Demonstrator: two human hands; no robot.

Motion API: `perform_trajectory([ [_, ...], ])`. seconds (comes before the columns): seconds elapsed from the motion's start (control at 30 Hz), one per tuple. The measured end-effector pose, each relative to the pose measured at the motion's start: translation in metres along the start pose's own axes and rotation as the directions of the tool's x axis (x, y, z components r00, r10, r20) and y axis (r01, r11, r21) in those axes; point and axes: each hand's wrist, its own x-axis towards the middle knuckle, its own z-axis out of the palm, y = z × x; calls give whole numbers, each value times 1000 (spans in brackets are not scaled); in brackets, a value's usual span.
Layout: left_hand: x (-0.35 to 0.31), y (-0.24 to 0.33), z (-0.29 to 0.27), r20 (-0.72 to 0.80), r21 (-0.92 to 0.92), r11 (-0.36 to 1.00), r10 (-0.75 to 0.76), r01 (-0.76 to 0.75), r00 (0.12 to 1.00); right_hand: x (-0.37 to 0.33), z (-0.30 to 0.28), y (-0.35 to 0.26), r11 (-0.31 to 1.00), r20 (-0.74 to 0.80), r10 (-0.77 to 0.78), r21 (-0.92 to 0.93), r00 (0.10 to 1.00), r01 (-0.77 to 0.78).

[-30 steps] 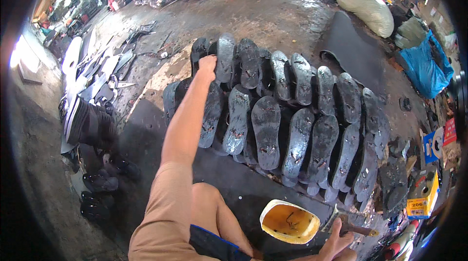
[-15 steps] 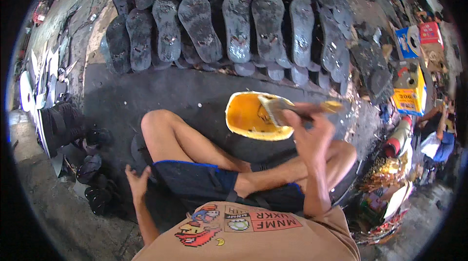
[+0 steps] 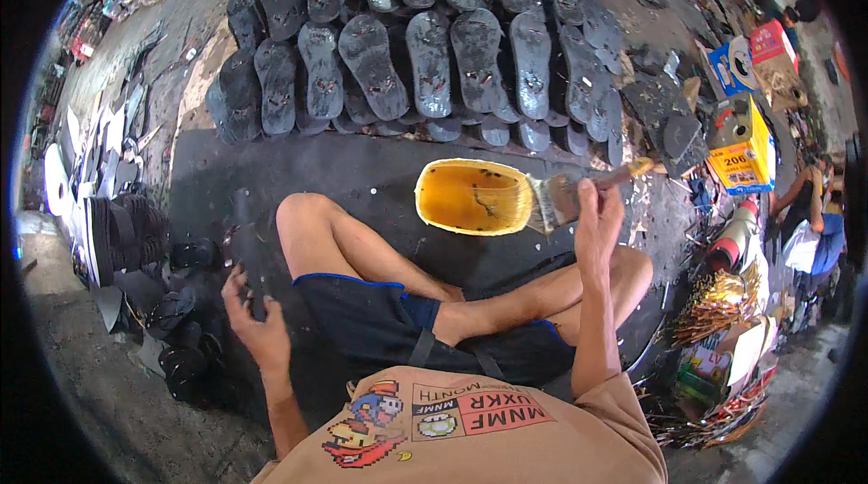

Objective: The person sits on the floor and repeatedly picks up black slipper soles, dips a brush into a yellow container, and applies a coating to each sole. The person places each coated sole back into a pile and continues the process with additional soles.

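Observation:
My right hand (image 3: 599,226) is closed around the wooden handle of a wide paintbrush (image 3: 562,199). Its pale bristles rest over the right rim of a yellow-white tub (image 3: 472,231), which holds an amber liquid (image 3: 457,194) with dark specks. On the other side, my left hand (image 3: 258,326) is beside my left knee, thumb and fingers around the lower end of a dark sandal sole (image 3: 244,235). Motion blurs that sole, so its exact outline cannot be made out.
Rows of dark sandal soles (image 3: 432,63) lie beyond the black mat (image 3: 203,158). Stacked dark pieces (image 3: 127,235) stand at the left. Boxes (image 3: 741,154), a red-and-white cylinder (image 3: 728,244) and scraps line the right, where another person (image 3: 814,231) is partly visible.
The brush has shifted right, from over the tub to its right rim. My left hand has risen slightly, and its fingers have closed on a sole. The view has tilted a little.

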Motion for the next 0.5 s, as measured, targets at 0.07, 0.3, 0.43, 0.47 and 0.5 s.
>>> perform_trajectory([
  [0.07, -9, 23, 14, 158, 182, 952, 219, -247, 963, -2, -5, 7, 993, 10, 34, -112, 999, -32],
  [0.3, -42, 31, 47, 351, 362, 858, 238, -366, 906, -58, -13, -9, 952, 373, 303, -86, 877, -293],
  [0.43, -25, 68, 57, 380, -344, 938, 111, 29, 918, -17, -29, -45, 416, 221, 332, 838, 917, -353],
  [0.47, -22, 78, 64, 453, -596, 760, 50, 261, 890, -10, -31, -47, 354, 268, 339, 852, 902, -386],
  [0.5, -23, 85, 74, 587, -733, 414, -17, 540, 810, -5, -31, -51, 292, 316, 341, 860, 885, -419],
])
